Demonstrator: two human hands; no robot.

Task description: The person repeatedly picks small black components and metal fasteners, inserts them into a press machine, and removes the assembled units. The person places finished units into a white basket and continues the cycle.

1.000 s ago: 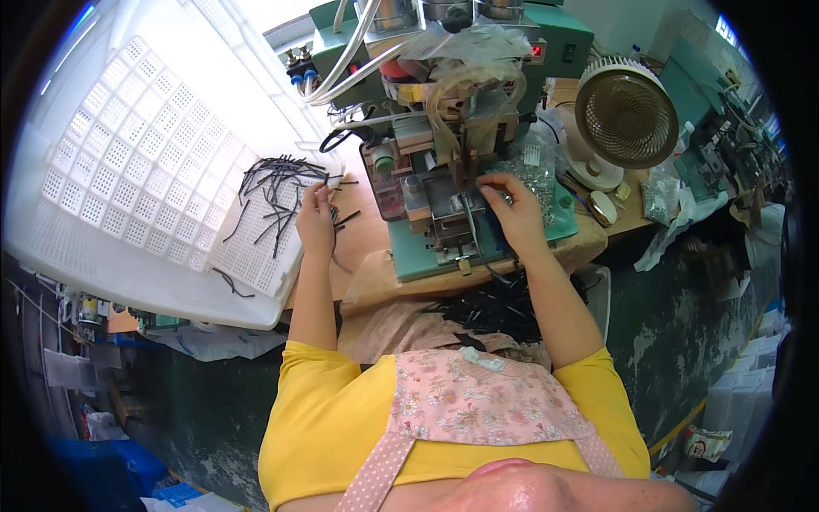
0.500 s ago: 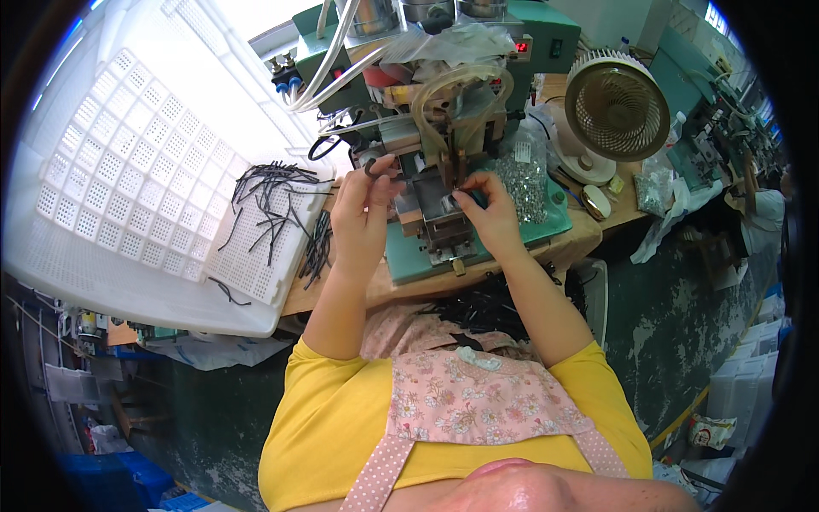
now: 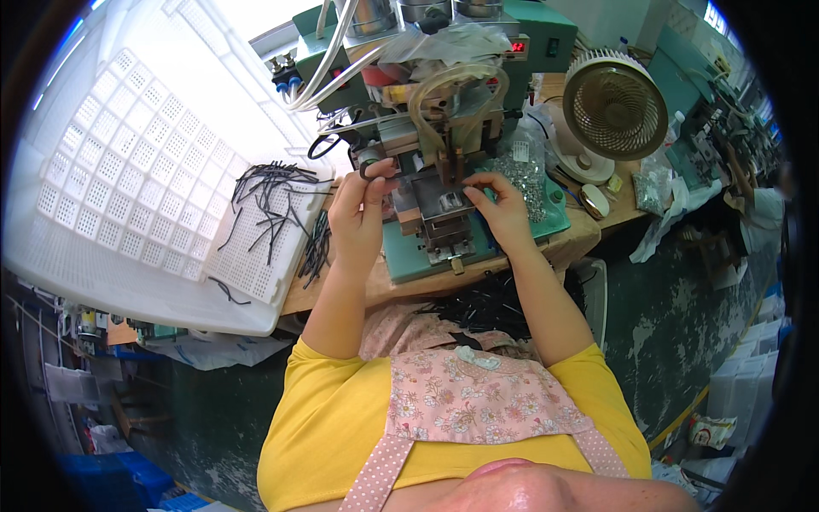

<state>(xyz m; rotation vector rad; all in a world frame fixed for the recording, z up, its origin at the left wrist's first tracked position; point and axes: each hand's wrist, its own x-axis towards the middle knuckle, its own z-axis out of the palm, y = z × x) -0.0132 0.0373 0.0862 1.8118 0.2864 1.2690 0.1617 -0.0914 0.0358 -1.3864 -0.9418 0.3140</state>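
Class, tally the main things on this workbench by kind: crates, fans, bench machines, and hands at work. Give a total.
White plastic crate: 1
Small desk fan: 1
Green bench machine: 1
Hands, left hand and right hand: 2
Total: 5

Both forearms forward, left hand (image 3: 360, 207) and right hand (image 3: 499, 207) raised, fingers pinched.

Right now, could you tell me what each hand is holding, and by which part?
The left hand pinches a thin black strip near its end, at the small press. The right hand has its fingertips at the press's fixture; whether it grips anything cannot be told.
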